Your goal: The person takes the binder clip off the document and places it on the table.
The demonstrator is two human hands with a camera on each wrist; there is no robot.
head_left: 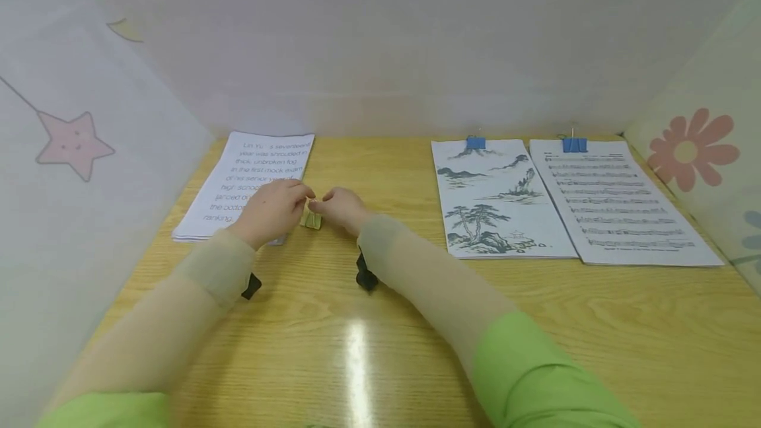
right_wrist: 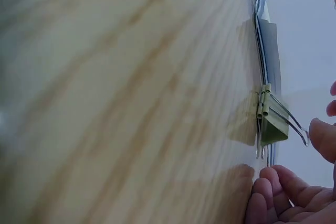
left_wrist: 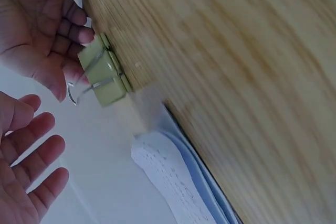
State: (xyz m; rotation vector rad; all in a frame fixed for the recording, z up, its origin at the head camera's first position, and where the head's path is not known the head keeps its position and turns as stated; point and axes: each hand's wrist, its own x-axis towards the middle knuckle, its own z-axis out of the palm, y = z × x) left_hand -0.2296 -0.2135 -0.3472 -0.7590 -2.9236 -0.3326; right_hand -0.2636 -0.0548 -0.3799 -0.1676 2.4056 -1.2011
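A yellow-green binder clip (head_left: 311, 218) rests on the wooden table, just right of a printed text stack (head_left: 255, 157). One wire handle sticks up from the clip (right_wrist: 275, 121). My right hand (head_left: 340, 207) is at the clip; its thumb (right_wrist: 323, 139) lies close to the handle's end, and its fingertips lie low beside the clip. Whether they touch it is hard to see. My left hand (head_left: 273, 210) hovers over the stack's right edge, its loosely bent fingers (left_wrist: 39, 156) apart from the clip and holding nothing. In the left wrist view the stack's edge (left_wrist: 202, 182) shows separate sheets.
To the right lie a landscape-painting stack (head_left: 493, 197) and a sheet-music stack (head_left: 621, 203), side by side. Blue binder clips (head_left: 475, 142) sit on their top edges. Pale fabric walls (head_left: 380, 45) enclose the table (head_left: 333, 322) at the back and sides.
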